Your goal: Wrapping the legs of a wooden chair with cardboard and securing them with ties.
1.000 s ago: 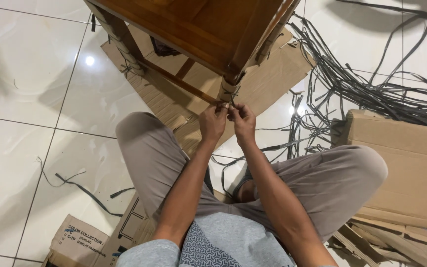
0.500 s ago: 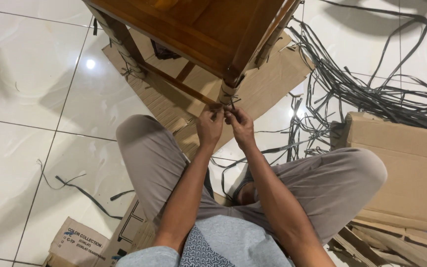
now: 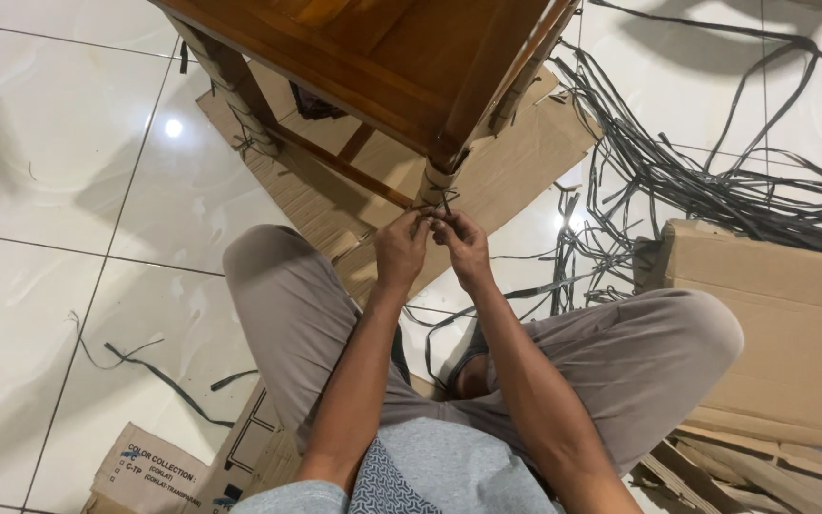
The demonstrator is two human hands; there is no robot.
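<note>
Left hand point(image 3: 400, 249): fingers curled tight, tips pinched on the strap point(image 3: 443, 198) at the foot of the leg point(image 3: 438, 179)
Right hand point(image 3: 464, 246): fingers bent in, thumb and forefinger closed on the same strap, touching the left hand's fingertips
Strap: thin dark band, knotted round the cardboard wrap on the near leg, just above both hands
Leg: front corner of the wooden table point(image 3: 373, 48), its lower part wrapped in brown cardboard
Table: brown wood, standing on a flat cardboard sheet point(image 3: 525, 162); the far-left leg point(image 3: 230, 81) is wrapped and tied too
Straps pile point(image 3: 715, 181): tangle of loose dark bands on the white tiled floor point(image 3: 40, 181), to the right of the table
Box point(image 3: 782, 324): brown cardboard, beside the right knee
Printed carton point(image 3: 154, 471): flattened, by the left leg at the lower edge
Loose strap point(image 3: 159, 376): single piece on the tiles, well left of the hands
Person: seated cross-legged, grey trousers, both forearms reaching forward
</note>
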